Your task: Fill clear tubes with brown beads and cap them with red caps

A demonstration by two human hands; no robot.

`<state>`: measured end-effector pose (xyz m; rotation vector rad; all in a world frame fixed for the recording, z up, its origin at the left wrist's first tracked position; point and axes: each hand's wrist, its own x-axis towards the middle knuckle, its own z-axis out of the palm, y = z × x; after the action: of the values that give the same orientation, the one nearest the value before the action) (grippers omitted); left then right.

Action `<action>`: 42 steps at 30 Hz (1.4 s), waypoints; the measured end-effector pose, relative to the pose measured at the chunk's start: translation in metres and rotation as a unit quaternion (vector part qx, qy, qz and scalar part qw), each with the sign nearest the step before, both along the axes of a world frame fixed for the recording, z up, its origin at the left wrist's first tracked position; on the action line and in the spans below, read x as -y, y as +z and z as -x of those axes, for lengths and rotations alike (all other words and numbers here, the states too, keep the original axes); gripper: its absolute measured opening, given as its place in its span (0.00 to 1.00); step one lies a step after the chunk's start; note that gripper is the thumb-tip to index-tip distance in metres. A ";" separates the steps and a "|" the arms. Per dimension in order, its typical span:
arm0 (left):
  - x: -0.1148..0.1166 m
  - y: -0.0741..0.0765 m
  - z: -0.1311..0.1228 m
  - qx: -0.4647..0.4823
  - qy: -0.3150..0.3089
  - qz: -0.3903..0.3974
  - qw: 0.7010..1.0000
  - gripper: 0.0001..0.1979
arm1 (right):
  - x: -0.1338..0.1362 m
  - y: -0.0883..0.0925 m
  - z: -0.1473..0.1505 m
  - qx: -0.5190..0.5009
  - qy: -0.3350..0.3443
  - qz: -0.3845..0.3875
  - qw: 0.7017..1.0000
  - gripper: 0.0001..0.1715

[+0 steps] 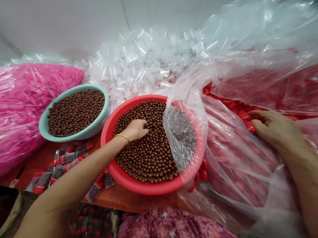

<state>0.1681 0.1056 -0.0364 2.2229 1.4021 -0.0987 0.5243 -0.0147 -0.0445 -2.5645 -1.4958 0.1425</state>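
My left hand [133, 130] rests on the brown balls [146, 158] filling a red plastic basin [114, 165] — fingers together, dipped among them — while my right hand [276, 131] curls over red plastic caps [250, 126] — fingers slightly apart — in a clear plastic bag [237, 163].

Two hands: the left hand [133, 130] inside the one red basin [107, 151], the right hand [276, 131] well right of it; one teal basin [91, 128] just left of the red basin; one gold bangle [122, 137], in line with its rim; one pink bag [14, 119] farther left; a dozen or so filled tubes [66, 159] near its left side; uncountable brown balls [145, 154] inside it; uncountable clear tubes [139, 64] behind it; about five loose red caps [203, 175] touching its right side.
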 end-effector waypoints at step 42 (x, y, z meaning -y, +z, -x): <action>0.063 0.014 0.022 0.454 0.122 0.105 0.876 0.09 | -0.056 0.041 0.204 -0.720 0.127 -0.013 0.682 0.14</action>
<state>0.1457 0.0424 -0.0224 1.5256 1.0275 0.7503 0.3201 0.0415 -0.0034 -1.2181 -0.9778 1.6416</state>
